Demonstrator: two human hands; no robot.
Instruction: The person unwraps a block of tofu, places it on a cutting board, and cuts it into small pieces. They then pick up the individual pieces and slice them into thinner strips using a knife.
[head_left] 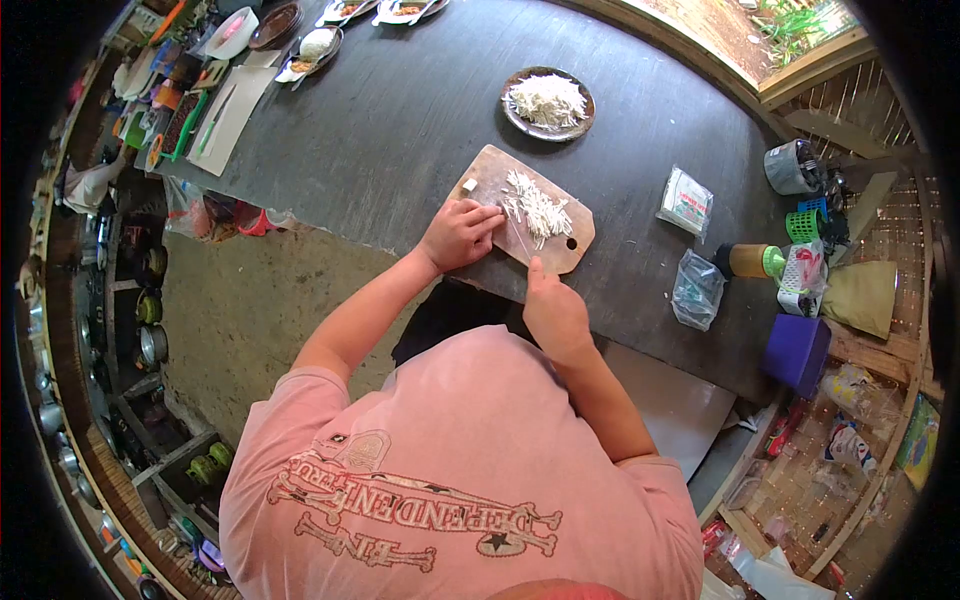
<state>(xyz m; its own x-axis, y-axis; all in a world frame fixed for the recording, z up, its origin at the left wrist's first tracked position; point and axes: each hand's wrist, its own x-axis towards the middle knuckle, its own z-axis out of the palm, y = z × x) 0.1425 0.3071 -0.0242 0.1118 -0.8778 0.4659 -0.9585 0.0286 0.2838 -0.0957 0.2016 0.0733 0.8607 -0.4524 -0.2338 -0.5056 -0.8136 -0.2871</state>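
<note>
A wooden cutting board with a hole near one corner lies at the table's front edge. On it is a pile of thin white strips, and one small white block sits apart near the left corner. My left hand rests on the board with its fingers bent together at the strips; what they press on is hidden. My right hand is closed around the handle of a knife, whose thin blade lies over the board beside the left fingers. Beyond the board stands a round dish heaped with similar white strips.
Right of the board lie a packet in clear plastic, a crumpled plastic bag and a bottle with a green cap. Plates of food and another knife on a pale board are at the far left.
</note>
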